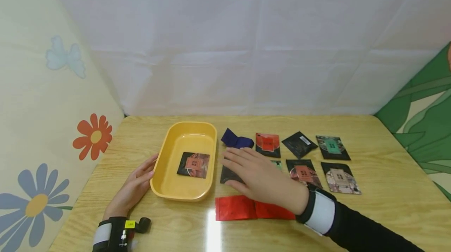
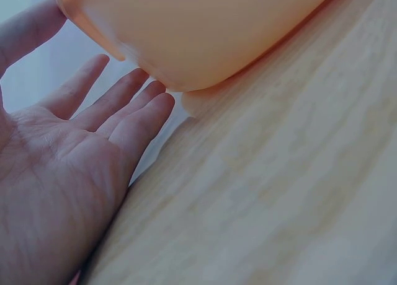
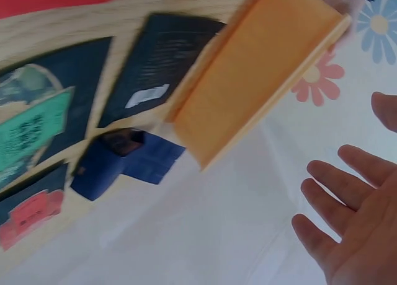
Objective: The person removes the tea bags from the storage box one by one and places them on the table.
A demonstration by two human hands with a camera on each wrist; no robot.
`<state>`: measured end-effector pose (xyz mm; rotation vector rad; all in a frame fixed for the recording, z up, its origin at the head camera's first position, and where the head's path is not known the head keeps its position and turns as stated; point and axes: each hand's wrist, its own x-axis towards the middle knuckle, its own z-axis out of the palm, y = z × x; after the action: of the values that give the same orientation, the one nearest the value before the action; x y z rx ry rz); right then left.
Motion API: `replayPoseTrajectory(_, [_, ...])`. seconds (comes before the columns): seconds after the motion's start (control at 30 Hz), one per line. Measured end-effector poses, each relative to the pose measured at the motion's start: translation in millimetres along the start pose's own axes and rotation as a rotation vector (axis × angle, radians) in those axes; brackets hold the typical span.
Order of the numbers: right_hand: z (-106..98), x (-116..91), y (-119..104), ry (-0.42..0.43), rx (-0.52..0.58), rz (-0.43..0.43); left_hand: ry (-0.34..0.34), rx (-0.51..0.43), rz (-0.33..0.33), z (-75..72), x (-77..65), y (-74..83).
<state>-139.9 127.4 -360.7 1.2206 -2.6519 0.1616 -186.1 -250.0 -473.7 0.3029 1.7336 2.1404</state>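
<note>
A yellow tray (image 1: 176,188) stands on the table, holding one black sachet with a pink label (image 1: 193,165). My left hand (image 1: 132,187) is at the tray's left side; the left wrist view shows its fingers spread and fairly straight, fingertips against the tray wall (image 2: 205,37). To the right of the tray, my right hand (image 1: 258,171) hovers with straight fingers over a black sachet (image 1: 228,175), partly covering it. The right wrist view shows this sachet (image 3: 158,68) lying back-side up with a white sticker, beside the tray, and nothing in the hand (image 3: 353,217).
Right of the tray lie a folded navy packet (image 1: 235,140), a red-labelled sachet (image 1: 267,145), a plain black one (image 1: 299,144) and several others with coloured labels. Red packets (image 1: 236,208) lie nearer the front, partly under the right forearm. A white sheet (image 1: 246,48) hangs behind the table.
</note>
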Motion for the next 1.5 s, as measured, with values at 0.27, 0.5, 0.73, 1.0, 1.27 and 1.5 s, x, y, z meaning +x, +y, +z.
replayPoseTrajectory(0.27, [0, 17, -8, 0.0, 0.046, -0.014, -0.006, 0.002, 0.004, -2.5, 0.7, -2.6])
replayPoseTrajectory(0.5, [2, 30, -12, -0.002, 0.045, -0.02, -0.03, -0.008, 0.021, -4.2, 2.0, -4.5])
replayPoseTrajectory(0.73, [10, 44, -18, -0.084, 0.024, -0.036, -0.019, -0.002, 0.012, -3.2, 2.2, -3.5])
replayPoseTrajectory(1.0, [15, 56, -23, -0.09, 0.002, -0.06, -0.007, 0.01, 0.002, -3.8, 2.1, -3.6])
replayPoseTrajectory(1.27, [24, 71, -25, -0.131, 0.037, -0.079, -0.017, 0.01, 0.029, -5.5, 1.7, -3.8])
replayPoseTrajectory(1.5, [28, 88, -26, -0.249, 0.003, -0.094, -0.017, 0.005, 0.03, -4.3, 1.4, -2.3])
